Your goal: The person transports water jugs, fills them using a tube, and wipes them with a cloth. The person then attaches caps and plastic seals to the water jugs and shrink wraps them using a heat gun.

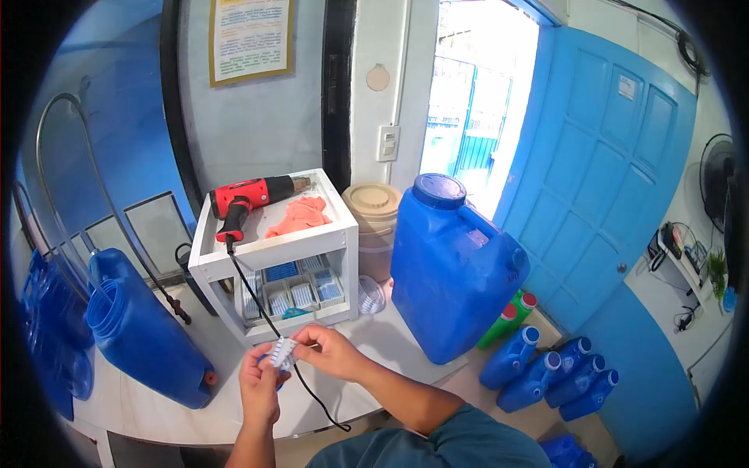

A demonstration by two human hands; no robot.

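Note:
Both hands pinch a small white piece with bluish print (282, 353), thin like a plastic seal or label; its exact kind I cannot make out. My left hand (259, 382) grips its lower left side with bent fingers. From the right, my right hand (331, 352) has thumb and fingertips closed on its other edge. Just behind the hands is a white shelf unit (273, 251). A red and black heat gun (253, 196) lies on its top beside an orange cloth (300, 216). Small bins of white and blue pieces (303, 295) fill its lower level.
A big blue water jug (456, 269) stands capped right of the shelf unit, before beige buckets (373, 204). At left is an uncapped blue jug (148, 335). The black cord (312, 394) crosses the white table (226, 402). Several blue containers (530, 374) sit on the floor by the blue door (601, 171).

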